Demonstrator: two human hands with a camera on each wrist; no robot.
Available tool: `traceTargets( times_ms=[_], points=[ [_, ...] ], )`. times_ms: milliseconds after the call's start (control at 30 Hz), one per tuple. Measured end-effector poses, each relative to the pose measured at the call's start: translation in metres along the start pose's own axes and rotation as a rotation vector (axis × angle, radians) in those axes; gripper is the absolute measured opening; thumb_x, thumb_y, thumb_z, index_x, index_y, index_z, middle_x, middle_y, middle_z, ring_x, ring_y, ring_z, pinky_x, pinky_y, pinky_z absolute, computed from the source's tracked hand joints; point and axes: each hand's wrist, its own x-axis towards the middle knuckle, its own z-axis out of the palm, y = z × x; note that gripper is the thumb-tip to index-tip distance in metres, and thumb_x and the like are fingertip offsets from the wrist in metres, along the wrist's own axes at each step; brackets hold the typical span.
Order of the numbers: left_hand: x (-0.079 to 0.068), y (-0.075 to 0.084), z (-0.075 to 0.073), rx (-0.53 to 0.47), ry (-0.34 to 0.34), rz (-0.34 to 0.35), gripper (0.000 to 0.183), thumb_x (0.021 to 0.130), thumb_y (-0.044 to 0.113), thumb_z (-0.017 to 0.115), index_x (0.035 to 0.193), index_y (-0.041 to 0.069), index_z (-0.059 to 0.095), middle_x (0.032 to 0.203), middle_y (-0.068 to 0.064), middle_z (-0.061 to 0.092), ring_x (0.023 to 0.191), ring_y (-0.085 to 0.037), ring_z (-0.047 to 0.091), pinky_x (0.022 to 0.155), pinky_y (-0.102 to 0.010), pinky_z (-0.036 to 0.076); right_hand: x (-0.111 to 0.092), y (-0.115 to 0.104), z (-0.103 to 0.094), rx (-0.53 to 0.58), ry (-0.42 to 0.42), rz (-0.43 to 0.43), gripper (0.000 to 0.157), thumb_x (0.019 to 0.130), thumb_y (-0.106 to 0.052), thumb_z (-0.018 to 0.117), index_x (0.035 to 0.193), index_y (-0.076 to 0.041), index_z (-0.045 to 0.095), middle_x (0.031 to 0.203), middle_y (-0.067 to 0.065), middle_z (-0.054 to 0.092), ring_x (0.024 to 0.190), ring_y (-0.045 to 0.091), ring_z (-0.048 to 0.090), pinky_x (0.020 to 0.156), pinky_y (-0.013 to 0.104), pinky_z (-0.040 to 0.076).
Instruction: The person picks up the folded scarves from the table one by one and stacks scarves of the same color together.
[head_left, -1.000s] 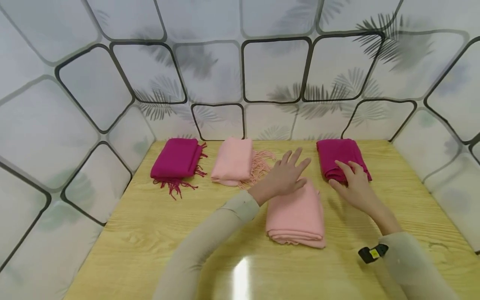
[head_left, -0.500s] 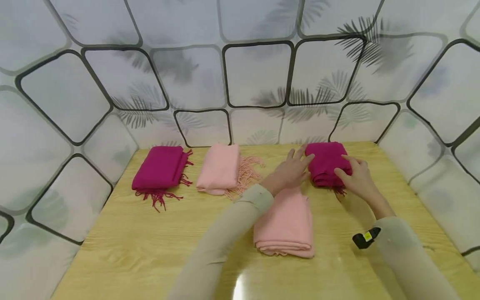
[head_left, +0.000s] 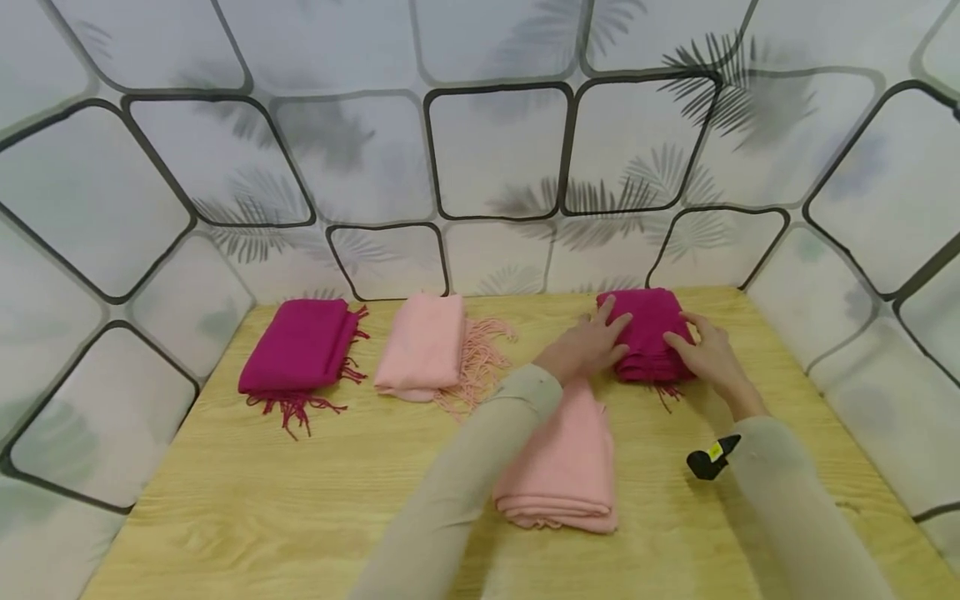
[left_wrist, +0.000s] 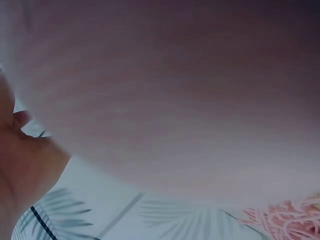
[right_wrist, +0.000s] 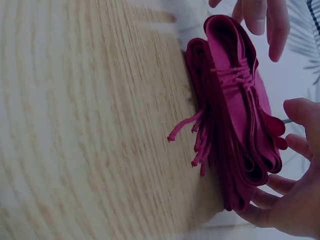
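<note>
A folded magenta scarf (head_left: 648, 329) lies at the back right of the table, dark fringe hanging from its front edge. My left hand (head_left: 588, 340) touches its left side with fingers spread. On the opposite side, my right hand (head_left: 708, 350) has its fingers along the scarf's right edge. The right wrist view shows the scarf's stacked folds (right_wrist: 235, 115) end-on, the right hand (right_wrist: 295, 195) at one end and left fingertips (right_wrist: 255, 20) near the other. Under the left forearm lies a folded pink scarf (head_left: 562, 467), partly covered. A blurred pale shape fills most of the left wrist view.
Another magenta scarf (head_left: 296, 346) lies folded at the back left, beside a light pink one (head_left: 422, 346) with long fringe. Patterned panels (head_left: 495, 150) rise behind and beside the wooden table (head_left: 300, 500). A small black device (head_left: 708, 458) sits at the right cuff.
My left hand has moved right, from above the front pink scarf to the magenta scarf's left side. The right hand has shifted from its front corner to its right edge. The head view has turned slightly.
</note>
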Motion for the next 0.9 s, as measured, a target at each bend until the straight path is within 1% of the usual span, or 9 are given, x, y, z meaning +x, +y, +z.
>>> traceTargets(
  times_ms=[100,167,267,333,467,600,700,800,900],
  points=[
    [0.004,0.002,0.004,-0.04,-0.05,0.014,0.061,0.107,0.046,0.032,0.161,0.028,0.012,0.168,-0.007,-0.004,0.144,-0.036,0.034,0.114,-0.038,0.034,0.002,0.006,0.006,-0.029,-0.039,0.018,0.074,0.102,-0.043,0.049,0.154,0.004,0.024,0.148,0.045,0.021,0.137,0.061,0.014,0.104,0.074,0.023],
    [0.007,0.003,0.006,-0.065,-0.085,0.017,0.061,0.107,0.045,0.032,0.161,0.028,0.011,0.167,-0.007,-0.004,0.143,-0.034,0.036,0.116,-0.036,0.03,0.003,0.009,0.009,-0.054,-0.059,0.013,0.076,0.102,-0.043,0.05,0.154,0.003,0.022,0.146,0.047,0.021,0.136,0.061,0.014,0.102,0.074,0.025],
    [0.009,0.004,0.008,-0.082,-0.12,0.021,0.06,0.107,0.044,0.033,0.161,0.028,0.01,0.167,-0.008,-0.004,0.142,-0.031,0.039,0.116,-0.033,0.03,0.005,0.011,0.013,-0.067,-0.073,-0.012,0.077,0.101,-0.041,0.053,0.155,0.002,0.021,0.145,0.047,0.021,0.135,0.061,0.013,0.101,0.075,0.026],
    [0.011,0.005,0.008,-0.096,-0.125,0.032,0.06,0.108,0.041,0.033,0.161,0.026,0.011,0.167,-0.008,-0.004,0.142,-0.028,0.039,0.116,-0.032,0.029,0.006,0.011,0.013,-0.059,-0.076,-0.023,0.078,0.1,-0.04,0.055,0.156,0.001,0.019,0.145,0.046,0.021,0.134,0.06,0.014,0.101,0.074,0.026],
    [0.014,0.006,0.008,-0.137,-0.125,0.065,0.059,0.108,0.034,0.036,0.161,0.022,0.013,0.167,-0.01,-0.004,0.145,-0.023,0.035,0.116,-0.028,0.028,0.01,0.01,0.01,0.045,-0.106,-0.018,0.08,0.1,-0.034,0.057,0.158,-0.001,0.013,0.152,0.042,0.018,0.138,0.058,0.016,0.108,0.07,0.023],
    [0.018,0.007,0.007,-0.173,-0.115,0.093,0.058,0.108,0.028,0.038,0.161,0.019,0.016,0.167,-0.011,-0.003,0.146,-0.021,0.032,0.116,-0.025,0.027,0.014,0.011,0.007,0.182,-0.144,-0.003,0.081,0.1,-0.028,0.058,0.159,-0.003,0.008,0.159,0.035,0.01,0.144,0.053,0.016,0.114,0.065,0.017],
    [0.021,0.006,0.007,-0.205,-0.099,0.108,0.057,0.107,0.024,0.04,0.16,0.017,0.021,0.167,-0.012,0.0,0.147,-0.022,0.03,0.116,-0.025,0.026,0.016,0.013,0.004,0.246,-0.155,0.015,0.08,0.101,-0.026,0.056,0.16,-0.005,0.007,0.161,0.031,0.007,0.145,0.05,0.014,0.115,0.064,0.016],
    [0.023,0.006,0.007,-0.231,-0.094,0.113,0.056,0.106,0.022,0.042,0.159,0.016,0.024,0.167,-0.012,0.003,0.148,-0.022,0.028,0.116,-0.025,0.025,0.017,0.015,0.002,0.297,-0.168,0.041,0.078,0.101,-0.026,0.054,0.16,-0.008,0.006,0.162,0.029,0.005,0.145,0.047,0.015,0.115,0.062,0.018],
    [0.025,0.005,0.008,-0.232,-0.085,0.125,0.055,0.105,0.02,0.043,0.158,0.015,0.027,0.166,-0.013,0.005,0.15,-0.023,0.024,0.117,-0.026,0.025,0.017,0.017,0.002,0.325,-0.184,0.061,0.076,0.102,-0.024,0.052,0.161,-0.011,0.006,0.162,0.028,0.005,0.143,0.045,0.02,0.114,0.061,0.022]
  ],
)
